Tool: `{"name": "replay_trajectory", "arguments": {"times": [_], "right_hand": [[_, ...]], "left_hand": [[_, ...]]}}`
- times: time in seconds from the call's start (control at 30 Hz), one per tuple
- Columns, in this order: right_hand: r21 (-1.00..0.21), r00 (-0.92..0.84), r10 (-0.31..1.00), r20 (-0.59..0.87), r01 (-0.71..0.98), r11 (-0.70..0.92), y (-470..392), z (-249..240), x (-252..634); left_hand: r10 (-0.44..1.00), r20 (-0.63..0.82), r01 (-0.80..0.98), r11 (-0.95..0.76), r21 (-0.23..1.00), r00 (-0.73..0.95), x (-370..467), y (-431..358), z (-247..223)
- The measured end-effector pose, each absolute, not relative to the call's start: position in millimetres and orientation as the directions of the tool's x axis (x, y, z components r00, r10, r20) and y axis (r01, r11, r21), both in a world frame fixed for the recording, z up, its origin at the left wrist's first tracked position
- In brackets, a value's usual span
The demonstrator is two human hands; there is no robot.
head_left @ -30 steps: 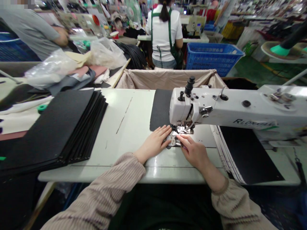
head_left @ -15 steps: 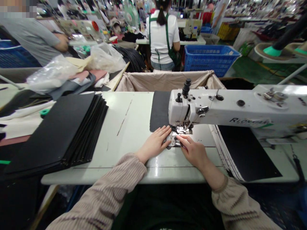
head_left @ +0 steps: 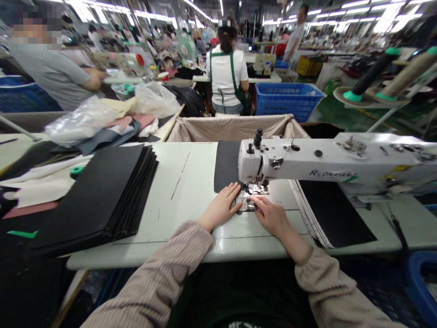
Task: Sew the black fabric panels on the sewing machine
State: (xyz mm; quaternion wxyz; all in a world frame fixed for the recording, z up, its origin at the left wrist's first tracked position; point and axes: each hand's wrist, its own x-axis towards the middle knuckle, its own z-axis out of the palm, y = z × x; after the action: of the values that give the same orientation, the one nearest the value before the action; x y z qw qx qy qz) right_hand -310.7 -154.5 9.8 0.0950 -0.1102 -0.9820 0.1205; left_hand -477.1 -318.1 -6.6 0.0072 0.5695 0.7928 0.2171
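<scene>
A white sewing machine (head_left: 290, 159) stands on the pale table, its needle and presser foot over a metal plate (head_left: 246, 200). A dark sheet of material (head_left: 226, 166) lies flat behind and left of the foot, running partly behind the machine head. My left hand (head_left: 222, 206) rests flat with fingers extended, its fingertips at the sheet's near edge and its thumb by the plate. At the plate's right side is my right hand (head_left: 271, 216), fingers drawn together just in front of the foot. Whatever is between them is hidden.
Stacked black panels (head_left: 92, 196) lie on the left, and more black panels with pale edges (head_left: 336, 212) under the machine arm. A cloth-lined bin (head_left: 235, 127) borders the table's far side. Beyond are a blue basket (head_left: 288, 100) and a seated person (head_left: 225, 77).
The head view has tilted up, bringing ceiling lights into sight. Both hands stay at nearly the same place by the presser foot, and the dark sheet shows no clear shift.
</scene>
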Motion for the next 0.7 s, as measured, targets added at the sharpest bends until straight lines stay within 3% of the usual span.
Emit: {"name": "replay_trajectory", "arguments": {"times": [0.13,0.3,0.47,0.57,0.7], "right_hand": [[-0.266,-0.95,0.24,0.198,0.184,0.946,-158.8,13.5,-308.2],[-0.274,-0.934,0.22,0.28,0.142,0.951,-161.3,11.4,-307.9],[-0.334,-0.926,0.207,0.314,0.097,0.938,-158.0,12.3,-302.6],[-0.423,-0.926,0.218,0.309,0.072,0.903,-157.6,16.8,-281.1],[-0.604,-0.87,0.397,0.291,0.155,0.781,-160.7,21.5,-237.8]], "left_hand": [[0.87,0.298,0.902,0.299,0.311,-0.392,-477.2,-315.7,-2.6],[0.639,0.354,0.718,0.677,0.163,-0.683,-476.6,-333.6,17.2],[0.495,0.351,0.561,0.82,0.113,-0.795,-455.0,-415.6,3.9],[0.513,0.265,0.56,0.816,0.144,-0.816,-435.3,-477.3,-10.0],[0.693,0.153,0.702,0.651,0.288,-0.705,-416.8,-520.7,-4.4]]}}
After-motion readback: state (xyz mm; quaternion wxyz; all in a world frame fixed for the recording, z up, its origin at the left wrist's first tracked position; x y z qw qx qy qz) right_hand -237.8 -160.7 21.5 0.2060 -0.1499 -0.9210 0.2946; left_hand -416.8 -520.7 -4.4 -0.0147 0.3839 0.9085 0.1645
